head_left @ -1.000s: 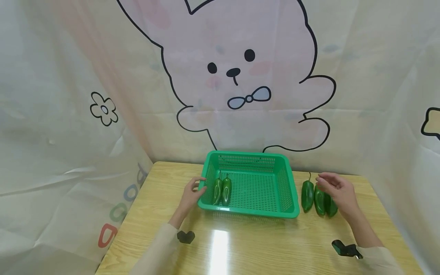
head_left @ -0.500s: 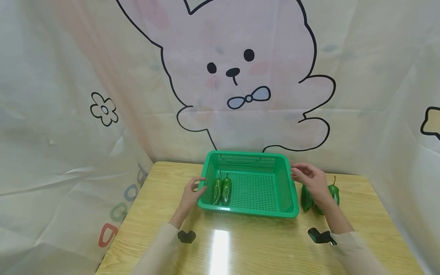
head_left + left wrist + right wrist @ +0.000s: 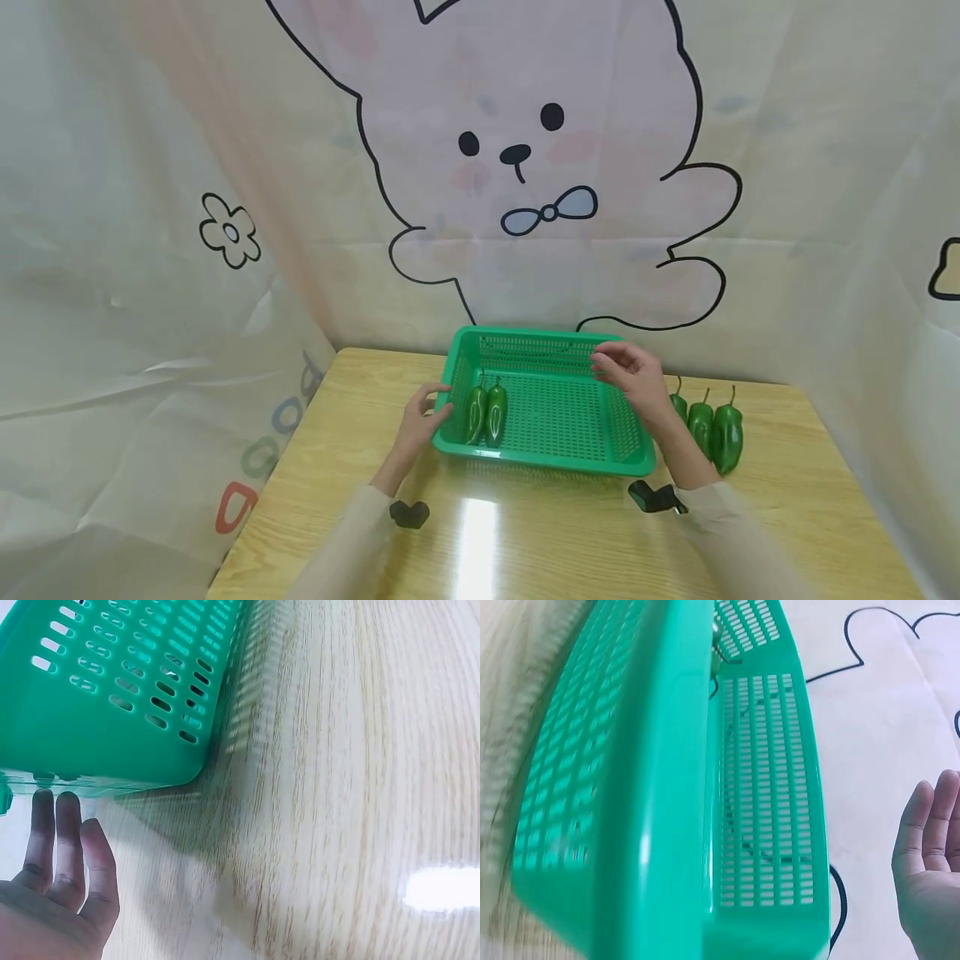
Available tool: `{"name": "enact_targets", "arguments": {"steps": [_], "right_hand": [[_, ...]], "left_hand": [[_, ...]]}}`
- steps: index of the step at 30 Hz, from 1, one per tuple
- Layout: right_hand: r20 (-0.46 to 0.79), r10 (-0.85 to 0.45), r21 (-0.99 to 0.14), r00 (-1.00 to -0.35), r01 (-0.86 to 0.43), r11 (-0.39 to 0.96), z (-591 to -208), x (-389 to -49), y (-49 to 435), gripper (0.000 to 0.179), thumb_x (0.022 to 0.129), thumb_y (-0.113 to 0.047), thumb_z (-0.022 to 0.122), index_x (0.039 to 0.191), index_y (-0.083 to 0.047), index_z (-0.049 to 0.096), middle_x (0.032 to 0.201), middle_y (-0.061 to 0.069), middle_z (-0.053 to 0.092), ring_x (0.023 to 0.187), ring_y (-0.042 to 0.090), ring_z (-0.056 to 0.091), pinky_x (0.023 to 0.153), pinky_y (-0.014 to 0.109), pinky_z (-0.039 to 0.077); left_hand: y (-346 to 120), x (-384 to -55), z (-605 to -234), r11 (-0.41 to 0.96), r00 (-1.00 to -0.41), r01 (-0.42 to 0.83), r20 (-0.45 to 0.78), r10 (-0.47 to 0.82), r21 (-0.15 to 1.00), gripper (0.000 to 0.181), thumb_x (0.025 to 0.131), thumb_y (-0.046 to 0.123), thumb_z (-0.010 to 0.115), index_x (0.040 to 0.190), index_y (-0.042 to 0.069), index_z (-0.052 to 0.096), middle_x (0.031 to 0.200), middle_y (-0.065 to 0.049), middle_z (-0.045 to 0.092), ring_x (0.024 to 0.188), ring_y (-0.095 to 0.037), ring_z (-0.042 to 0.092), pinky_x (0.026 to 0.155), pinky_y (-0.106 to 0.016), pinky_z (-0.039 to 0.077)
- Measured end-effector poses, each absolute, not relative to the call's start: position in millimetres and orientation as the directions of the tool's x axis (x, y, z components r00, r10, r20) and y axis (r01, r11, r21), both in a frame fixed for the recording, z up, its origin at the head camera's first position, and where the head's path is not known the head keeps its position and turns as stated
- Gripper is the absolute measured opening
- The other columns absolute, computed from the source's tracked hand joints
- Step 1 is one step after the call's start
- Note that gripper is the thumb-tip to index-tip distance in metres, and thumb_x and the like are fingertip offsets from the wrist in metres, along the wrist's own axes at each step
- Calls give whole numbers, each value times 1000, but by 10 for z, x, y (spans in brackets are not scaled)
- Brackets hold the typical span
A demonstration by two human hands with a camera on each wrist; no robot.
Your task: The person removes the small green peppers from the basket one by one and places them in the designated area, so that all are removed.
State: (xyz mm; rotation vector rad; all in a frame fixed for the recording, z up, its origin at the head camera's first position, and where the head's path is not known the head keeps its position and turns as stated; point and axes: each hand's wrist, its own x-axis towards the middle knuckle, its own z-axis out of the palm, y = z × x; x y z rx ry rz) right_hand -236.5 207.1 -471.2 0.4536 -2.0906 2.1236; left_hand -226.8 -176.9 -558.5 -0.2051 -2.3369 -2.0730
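Viewing remotely, I log L hand (image 3: 417,422), fingers apart, at green basket (image 3: 555,463); R hand (image 3: 635,382), fingers loose, above its R end; 2 peppers (image 3: 497,415) inside, 3 peppers (image 3: 728,438) on bench (image 3: 570,542), R side.

Pale cloth (image 3: 840,167) hung behind, and I saw a big pinkish animal (image 3: 525,275) at upper centre with a blue bow tie (image 3: 549,213), an outlined flower (image 3: 231,232) at left, coloured letters (image 3: 249,467) lower left, a wood-grain table (image 3: 570,542) along the bottom
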Motion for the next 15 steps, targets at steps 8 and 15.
{"name": "enact_targets", "arguments": {"steps": [8, 15], "right_hand": [[279, -145, -960, -949, -273, -65, -4700, -2435, 1773, 26, 100, -6, 65, 121, 9, 62, 104, 18, 67, 92, 23, 69, 85, 43, 57], [231, -156, -972, -960, -221, -83, -4734, -2459, 1522, 24, 100, -10, 67, 120, 2, 65, 105, 15, 67, 94, 23, 68, 86, 46, 57]], "left_hand": [[-1773, -2291, -5588, 105, -990, 113, 104, 90, 988, 31, 100, 3, 64, 131, 3, 60, 141, -11, 51, 113, -45, 55, 86, -54, 55], [-1772, -2281, -5605, 83, -989, 124, 117, 90, 989, 32, 100, 1, 63, 132, 0, 58, 140, -13, 51, 112, -43, 56, 86, -57, 54]]}}
